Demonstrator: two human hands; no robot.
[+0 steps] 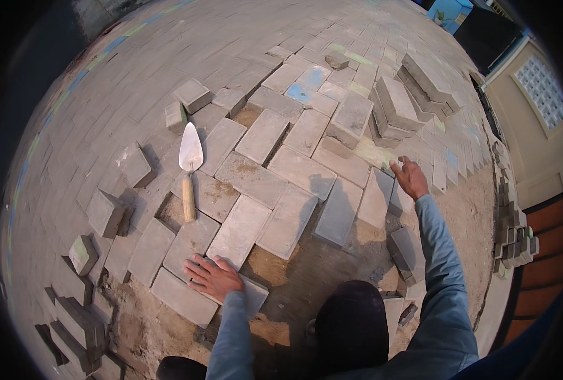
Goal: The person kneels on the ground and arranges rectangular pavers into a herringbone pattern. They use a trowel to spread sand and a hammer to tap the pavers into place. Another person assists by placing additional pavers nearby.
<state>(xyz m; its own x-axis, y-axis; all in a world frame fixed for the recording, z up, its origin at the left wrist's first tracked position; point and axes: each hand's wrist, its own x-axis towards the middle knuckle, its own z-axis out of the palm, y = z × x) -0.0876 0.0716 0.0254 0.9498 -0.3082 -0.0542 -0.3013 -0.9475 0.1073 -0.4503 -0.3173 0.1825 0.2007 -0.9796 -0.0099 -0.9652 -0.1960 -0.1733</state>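
Note:
My left hand [213, 278] lies flat with spread fingers on a grey concrete paving block [183, 297] near the front edge of the laid blocks. It holds nothing. Off to the right, my right hand [410, 178] hangs over the blocks with its fingers loosely bent and apart, and I see nothing in it. A single paving block [376, 196] lies just left of and below it. Between the hands, laid blocks run in a staggered pattern, a darker one [339, 212] among them. A pointing trowel [191, 155] with a wooden handle rests on the blocks ahead of my left hand.
Stacked blocks [396, 104] stand beyond my right hand. Loose blocks lie at the left, with a pile [75, 326] at lower left. Another pile [512, 234] sits along the right edge. Bare sand [136, 329] borders the laid blocks. My knee [352, 323] is in front.

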